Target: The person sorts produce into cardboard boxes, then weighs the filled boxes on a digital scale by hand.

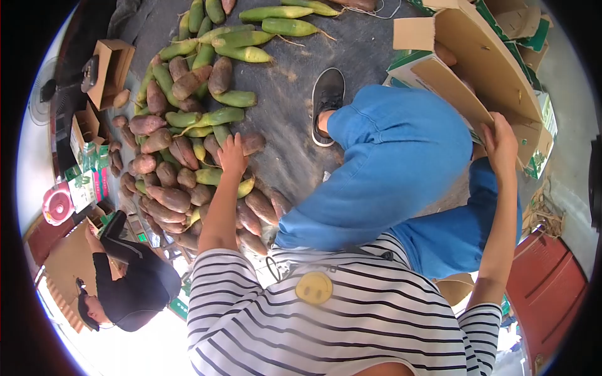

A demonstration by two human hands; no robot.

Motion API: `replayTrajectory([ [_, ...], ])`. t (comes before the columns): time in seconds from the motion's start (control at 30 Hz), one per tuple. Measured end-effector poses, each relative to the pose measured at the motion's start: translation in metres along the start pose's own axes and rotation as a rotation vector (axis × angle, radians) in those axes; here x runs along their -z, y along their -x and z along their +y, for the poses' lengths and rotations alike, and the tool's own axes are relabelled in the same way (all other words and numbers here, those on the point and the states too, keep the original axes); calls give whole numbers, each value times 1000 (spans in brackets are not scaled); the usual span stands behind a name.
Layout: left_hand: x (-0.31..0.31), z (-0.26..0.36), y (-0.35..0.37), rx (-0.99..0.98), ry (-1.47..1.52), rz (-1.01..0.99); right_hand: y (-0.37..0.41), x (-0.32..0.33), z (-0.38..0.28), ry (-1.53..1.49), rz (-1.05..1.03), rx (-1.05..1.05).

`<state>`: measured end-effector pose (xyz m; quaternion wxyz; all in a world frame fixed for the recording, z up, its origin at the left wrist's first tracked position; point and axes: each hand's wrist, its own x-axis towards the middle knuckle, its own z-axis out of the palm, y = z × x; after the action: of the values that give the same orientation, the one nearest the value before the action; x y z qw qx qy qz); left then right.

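Observation:
My left hand (232,156) reaches over the pile, its fingers somewhat apart and touching the produce. Just right of its fingers lies a reddish-brown root (253,143), and a green radish (221,134) is by the fingertips. My right hand (501,145) is closed on the edge of an open cardboard box (495,62) at the right. Inside the box, brownish roots (445,54) partly show; its flaps hide the rest.
Green radishes (241,39) and brown roots (169,198) cover the dark ground sheet (285,81). My shoe (328,94) and bent leg are between pile and box. A person in black (138,282) crouches at lower left near cartons (111,74).

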<state>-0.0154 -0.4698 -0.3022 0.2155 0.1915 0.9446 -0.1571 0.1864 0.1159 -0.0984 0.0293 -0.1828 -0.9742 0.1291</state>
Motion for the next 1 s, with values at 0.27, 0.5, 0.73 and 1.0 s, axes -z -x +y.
replayTrajectory([
  [0.27, -35, 14, -39, -55, -139, -208, -5, 1, -8, -18, -39, -113],
  [0.5, -32, 37, -11, 232, 411, -225, -4, 0, 0, -5, -36, -81],
  [0.73, 25, 89, -16, 261, 1572, -12, -5, 6, 1, 26, 34, 19],
  [1.0, 354, 243, 3, -781, 1694, 675, 0, 6, 1, 25, -8, 17],
])
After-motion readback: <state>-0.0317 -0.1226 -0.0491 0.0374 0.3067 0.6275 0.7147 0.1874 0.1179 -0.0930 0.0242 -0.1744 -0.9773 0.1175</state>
